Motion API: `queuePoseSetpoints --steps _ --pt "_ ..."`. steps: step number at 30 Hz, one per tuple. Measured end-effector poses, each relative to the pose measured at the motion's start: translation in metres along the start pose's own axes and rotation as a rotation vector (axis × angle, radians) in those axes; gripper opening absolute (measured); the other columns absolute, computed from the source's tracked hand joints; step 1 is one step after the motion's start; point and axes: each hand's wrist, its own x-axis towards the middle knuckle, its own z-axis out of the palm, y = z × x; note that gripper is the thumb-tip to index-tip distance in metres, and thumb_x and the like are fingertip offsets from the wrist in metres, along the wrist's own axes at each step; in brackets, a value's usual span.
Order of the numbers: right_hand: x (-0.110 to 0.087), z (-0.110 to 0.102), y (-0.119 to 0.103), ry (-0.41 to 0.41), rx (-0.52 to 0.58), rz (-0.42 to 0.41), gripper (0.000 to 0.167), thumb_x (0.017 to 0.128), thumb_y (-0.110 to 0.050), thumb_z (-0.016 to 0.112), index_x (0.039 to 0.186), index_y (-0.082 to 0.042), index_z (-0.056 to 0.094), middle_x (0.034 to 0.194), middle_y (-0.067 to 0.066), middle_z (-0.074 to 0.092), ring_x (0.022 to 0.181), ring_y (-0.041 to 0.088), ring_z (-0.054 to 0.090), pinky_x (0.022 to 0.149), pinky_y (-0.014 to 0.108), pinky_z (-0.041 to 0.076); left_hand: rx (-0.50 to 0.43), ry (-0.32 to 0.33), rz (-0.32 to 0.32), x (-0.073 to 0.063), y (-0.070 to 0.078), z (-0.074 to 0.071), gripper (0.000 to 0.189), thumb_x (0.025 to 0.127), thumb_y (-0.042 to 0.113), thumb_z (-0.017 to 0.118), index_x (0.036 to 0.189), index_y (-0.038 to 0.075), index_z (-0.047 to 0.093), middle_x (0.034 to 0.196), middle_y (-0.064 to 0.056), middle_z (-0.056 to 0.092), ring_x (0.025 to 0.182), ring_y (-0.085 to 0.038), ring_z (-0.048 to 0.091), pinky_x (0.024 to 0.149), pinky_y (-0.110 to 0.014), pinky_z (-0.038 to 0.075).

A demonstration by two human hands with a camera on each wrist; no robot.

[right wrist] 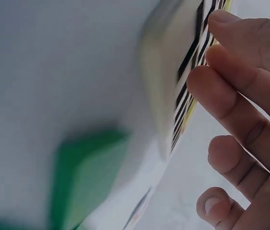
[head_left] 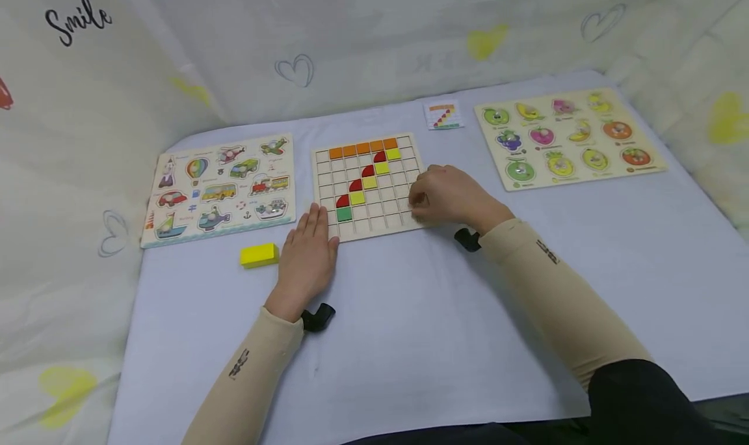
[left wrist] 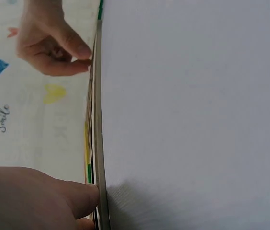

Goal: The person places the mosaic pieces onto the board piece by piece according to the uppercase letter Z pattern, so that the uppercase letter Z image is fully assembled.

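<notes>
A wooden grid board (head_left: pixel 380 222) lies mid-table with orange, red, yellow and green pieces set along it. My left hand (head_left: pixel 307 256) rests flat at its lower left corner, fingers straight along the edge; its thumb (left wrist: pixel 80 196) lies against the near edge in the left wrist view. Over the board's right side hovers my right hand (head_left: pixel 445 194), fingers bent. Thumb and forefinger tips come close together in the right wrist view, with no piece visible between the fingers (right wrist: pixel 221 96). Below that hand, green blocks (right wrist: pixel 92 177) sit on the table, hidden from the head view.
A yellow block (head_left: pixel 259 256) lies left of my left hand. The vehicle puzzle board (head_left: pixel 205 194) is at the left, and the fruit puzzle board (head_left: pixel 562 123) at the right. A small pattern card (head_left: pixel 443 115) lies behind the grid board.
</notes>
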Motion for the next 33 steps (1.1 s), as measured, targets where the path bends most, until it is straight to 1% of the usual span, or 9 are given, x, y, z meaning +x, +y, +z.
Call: queuePoseSetpoints --steps 4,8,12,15,20,23,27,30,33 --pt "-0.015 -0.003 0.015 -0.004 0.005 0.006 0.009 0.087 -0.024 0.081 0.093 -0.018 0.081 0.094 -0.004 0.077 0.095 0.021 0.061 0.095 0.041 0.050 -0.004 0.004 0.003 -0.001 -0.001 0.000 0.070 0.111 0.037 0.042 0.166 0.003 0.014 0.176 -0.015 0.011 0.163 -0.036 0.016 0.131 -0.059 0.020" --pt "-0.028 -0.005 0.029 -0.026 -0.005 0.029 0.011 0.088 -0.027 0.082 0.094 -0.018 0.080 0.095 -0.005 0.078 0.096 0.020 0.065 0.095 0.042 0.053 -0.007 0.004 0.004 -0.001 0.000 0.000 0.070 0.111 0.037 0.042 0.166 0.003 0.014 0.176 -0.015 0.011 0.163 -0.037 0.017 0.130 -0.059 0.021" --pt "-0.038 -0.005 0.040 -0.036 0.000 0.046 0.019 0.086 -0.029 0.085 0.099 -0.017 0.081 0.101 -0.002 0.079 0.100 0.020 0.067 0.097 0.044 0.054 -0.006 0.006 0.001 -0.002 0.000 -0.001 0.070 0.111 0.037 0.043 0.166 0.003 0.015 0.176 -0.015 0.012 0.163 -0.037 0.018 0.130 -0.059 0.022" --pt "-0.045 -0.006 0.046 -0.031 0.002 0.037 0.025 0.082 -0.029 0.087 0.103 -0.016 0.081 0.106 0.000 0.079 0.102 0.022 0.067 0.098 0.047 0.054 -0.007 0.008 0.001 -0.002 0.000 -0.002 0.070 0.111 0.037 0.043 0.166 0.003 0.015 0.176 -0.015 0.012 0.163 -0.037 0.018 0.130 -0.059 0.022" --pt "-0.057 -0.006 0.051 -0.020 -0.018 0.039 0.024 0.082 -0.023 0.085 0.105 -0.017 0.081 0.109 0.001 0.076 0.102 0.022 0.066 0.096 0.046 0.055 -0.008 0.009 0.001 -0.002 0.000 -0.001 0.070 0.111 0.037 0.042 0.166 0.003 0.015 0.176 -0.015 0.012 0.163 -0.037 0.017 0.130 -0.059 0.021" --pt "-0.061 -0.007 0.051 -0.005 -0.016 0.038 0.020 0.084 -0.018 0.082 0.104 -0.017 0.081 0.108 0.001 0.076 0.100 0.023 0.065 0.093 0.045 0.056 -0.007 0.009 -0.006 -0.002 0.000 -0.002 0.070 0.111 0.037 0.042 0.166 0.004 0.014 0.176 -0.015 0.011 0.163 -0.037 0.017 0.130 -0.059 0.021" --pt "-0.060 -0.008 0.050 0.012 -0.014 0.035 0.019 0.084 -0.016 0.081 0.104 -0.016 0.081 0.107 0.003 0.076 0.102 0.025 0.065 0.094 0.047 0.055 -0.005 0.008 -0.016 -0.002 0.000 -0.001 0.070 0.111 0.038 0.042 0.167 0.004 0.014 0.176 -0.014 0.010 0.163 -0.036 0.017 0.131 -0.058 0.021" --pt "-0.057 -0.007 0.048 0.023 -0.008 0.040 0.019 0.085 -0.015 0.080 0.104 -0.015 0.081 0.107 0.003 0.076 0.104 0.026 0.064 0.095 0.047 0.054 -0.004 0.005 -0.019 -0.001 0.000 0.000 0.070 0.111 0.038 0.042 0.167 0.005 0.014 0.177 -0.013 0.010 0.163 -0.035 0.016 0.131 -0.058 0.020" --pt "-0.051 -0.006 0.044 0.041 0.003 0.027 0.019 0.085 -0.015 0.080 0.104 -0.015 0.081 0.106 0.002 0.076 0.107 0.026 0.064 0.098 0.048 0.053 -0.006 0.003 -0.020 -0.001 0.001 0.001 0.071 0.111 0.038 0.042 0.167 0.005 0.014 0.177 -0.013 0.010 0.163 -0.035 0.016 0.131 -0.058 0.020"
